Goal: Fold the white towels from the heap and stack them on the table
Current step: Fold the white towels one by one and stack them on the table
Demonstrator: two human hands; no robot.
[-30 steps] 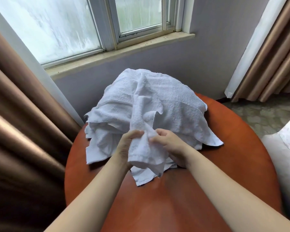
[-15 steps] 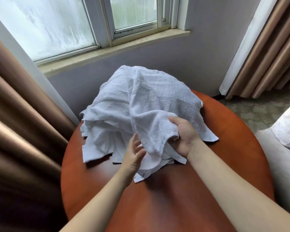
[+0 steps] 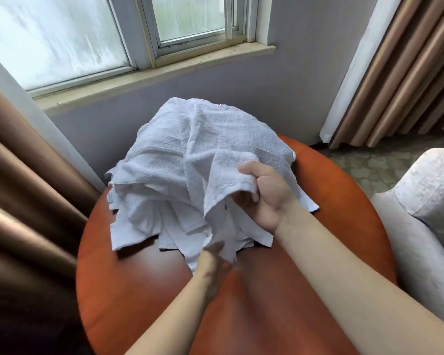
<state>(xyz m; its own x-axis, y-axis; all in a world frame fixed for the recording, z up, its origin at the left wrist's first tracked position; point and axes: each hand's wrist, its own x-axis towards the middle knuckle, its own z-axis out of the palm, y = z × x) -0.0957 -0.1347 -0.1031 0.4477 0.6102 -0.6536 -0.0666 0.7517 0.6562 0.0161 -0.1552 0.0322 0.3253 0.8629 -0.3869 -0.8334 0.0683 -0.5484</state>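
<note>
A heap of white towels (image 3: 198,149) lies crumpled on the far half of the round orange-brown table (image 3: 344,201). One towel (image 3: 223,185) is lifted off the front of the heap. My right hand (image 3: 264,196) grips its upper edge, fingers curled round the cloth. My left hand (image 3: 213,257), blurred, holds the same towel's hanging lower end just above the tabletop. The fingers of that hand are partly hidden by the cloth.
The near half of the table (image 3: 164,303) shows bare wood. A pale upholstered armchair (image 3: 426,208) stands close on the right. Brown curtains (image 3: 23,201) hang at the left and a second curtain (image 3: 408,73) at the far right. A window sill (image 3: 151,70) runs behind the heap.
My right hand has raised the towel's edge higher off the heap. My left hand has slid down and toward me along the towel to its lower end.
</note>
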